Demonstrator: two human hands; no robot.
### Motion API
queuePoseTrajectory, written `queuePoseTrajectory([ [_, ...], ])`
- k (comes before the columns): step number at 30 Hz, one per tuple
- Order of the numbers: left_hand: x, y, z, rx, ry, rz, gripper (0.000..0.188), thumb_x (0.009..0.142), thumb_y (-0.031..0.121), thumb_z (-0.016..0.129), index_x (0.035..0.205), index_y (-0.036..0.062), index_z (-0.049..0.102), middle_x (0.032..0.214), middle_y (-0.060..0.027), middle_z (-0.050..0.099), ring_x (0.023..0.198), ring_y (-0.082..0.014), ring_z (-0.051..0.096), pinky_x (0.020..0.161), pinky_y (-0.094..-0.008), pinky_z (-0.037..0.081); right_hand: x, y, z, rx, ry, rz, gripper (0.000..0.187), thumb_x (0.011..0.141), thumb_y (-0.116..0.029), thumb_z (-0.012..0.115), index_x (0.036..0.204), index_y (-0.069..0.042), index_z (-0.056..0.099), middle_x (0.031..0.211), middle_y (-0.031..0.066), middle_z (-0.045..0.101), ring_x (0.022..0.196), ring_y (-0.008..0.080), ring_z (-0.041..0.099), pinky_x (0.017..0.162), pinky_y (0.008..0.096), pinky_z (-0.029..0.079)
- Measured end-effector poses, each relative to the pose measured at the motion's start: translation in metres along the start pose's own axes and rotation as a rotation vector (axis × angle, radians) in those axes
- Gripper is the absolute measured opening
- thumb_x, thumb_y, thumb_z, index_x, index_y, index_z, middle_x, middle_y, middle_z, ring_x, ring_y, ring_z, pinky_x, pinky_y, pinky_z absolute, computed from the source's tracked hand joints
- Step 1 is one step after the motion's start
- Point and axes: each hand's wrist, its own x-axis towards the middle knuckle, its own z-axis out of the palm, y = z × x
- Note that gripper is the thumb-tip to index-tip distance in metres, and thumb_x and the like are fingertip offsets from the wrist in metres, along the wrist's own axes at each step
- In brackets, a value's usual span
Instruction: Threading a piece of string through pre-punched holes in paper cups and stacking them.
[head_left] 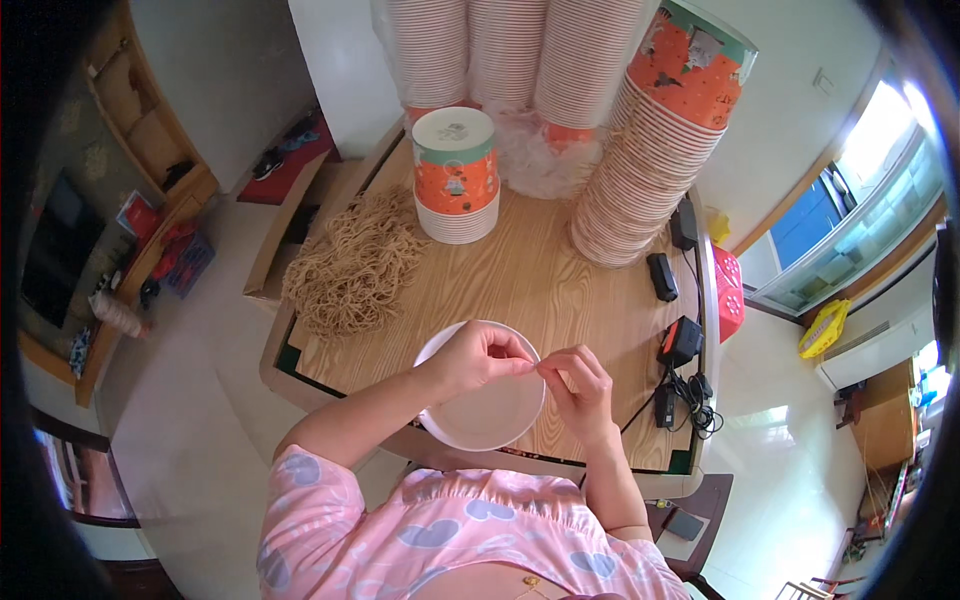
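In front of me at the table's near edge stands an open white paper bucket (485,415). My left hand (476,358) reaches over it with thumb and finger pinched. My right hand (580,388) pinches close beside, at the bucket's right rim. The fingertips nearly meet, and what they hold, if anything, is too small to make out. Beyond, to the left, lies a tangled heap of tan cords (355,262). A short stack of orange and green paper buckets (456,185) stands upside down next to the heap.
At the back right leans a tall stack of paper buckets (645,165) with cords along its side. Several plastic-wrapped stacks (505,50) stand at the far edge. Black adapters (680,342) and coiled cables (693,405) lie along the table's right edge. A red plastic stool (729,290) stands beyond.
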Motion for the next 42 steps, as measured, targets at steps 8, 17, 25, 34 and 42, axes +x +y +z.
queuePoseTrajectory([
  [8, -0.001, 0.001, 0.008, 0.413, 0.146, 0.288, 0.004, 0.076, 0.004, 0.071, 0.079, 0.0031, 0.068, 0.075, -0.0003, 0.058, 0.068, -0.0078, 0.055, 0.061, -0.0224, 0.044, -0.008, 0.009, 0.011, 0.101, -0.054, 0.148, 0.004, 0.086, 0.001, 0.052, 0.089, 0.001, 0.049, 0.081, 0.0156, 0.052, 0.072, 0.0313, 0.054, 0.064, 0.0361, 0.045],
  [17, -0.005, 0.006, 0.013, 0.532, 0.164, 0.370, 0.007, 0.074, 0.004, 0.069, 0.081, 0.0032, 0.068, 0.076, -0.0048, 0.059, 0.068, -0.0167, 0.059, 0.060, -0.0277, 0.046, -0.012, 0.005, 0.011, 0.095, -0.085, 0.242, 0.007, 0.090, -0.004, 0.048, 0.086, 0.001, 0.048, 0.077, 0.0169, 0.051, 0.068, 0.0336, 0.053, 0.062, 0.0373, 0.044],
  [25, 0.002, -0.009, 0.003, 0.696, 0.199, 0.322, 0.004, 0.074, 0.006, 0.068, 0.074, 0.0039, 0.065, 0.074, -0.0060, 0.057, 0.066, -0.0197, 0.058, 0.059, -0.0305, 0.045, -0.010, 0.021, 0.009, 0.146, 0.059, 0.377, 0.016, 0.095, -0.015, 0.046, 0.092, -0.001, 0.052, 0.074, 0.0093, 0.054, 0.067, 0.0192, 0.052, 0.063, 0.0297, 0.044],
  [34, 0.010, -0.023, 0.001, 0.808, 0.206, 0.268, 0.006, 0.074, 0.009, 0.068, 0.074, 0.0046, 0.064, 0.075, -0.0070, 0.058, 0.070, -0.0222, 0.059, 0.062, -0.0329, 0.046, -0.019, 0.052, 0.021, 0.252, 0.018, 0.543, 0.014, 0.095, -0.013, 0.047, 0.093, -0.001, 0.053, 0.075, 0.0029, 0.055, 0.070, 0.0092, 0.051, 0.065, 0.0235, 0.044],
  [42, 0.010, -0.022, 0.004, 0.801, 0.197, 0.271, 0.005, 0.075, 0.009, 0.067, 0.074, 0.0048, 0.064, 0.075, -0.0069, 0.058, 0.070, -0.0224, 0.059, 0.063, -0.0326, 0.046, -0.024, 0.059, 0.027, 0.388, -0.104, 0.577, 0.013, 0.091, -0.006, 0.052, 0.100, -0.001, 0.060, 0.088, 0.0059, 0.064, 0.080, 0.0111, 0.058, 0.070, 0.0253, 0.047],
])
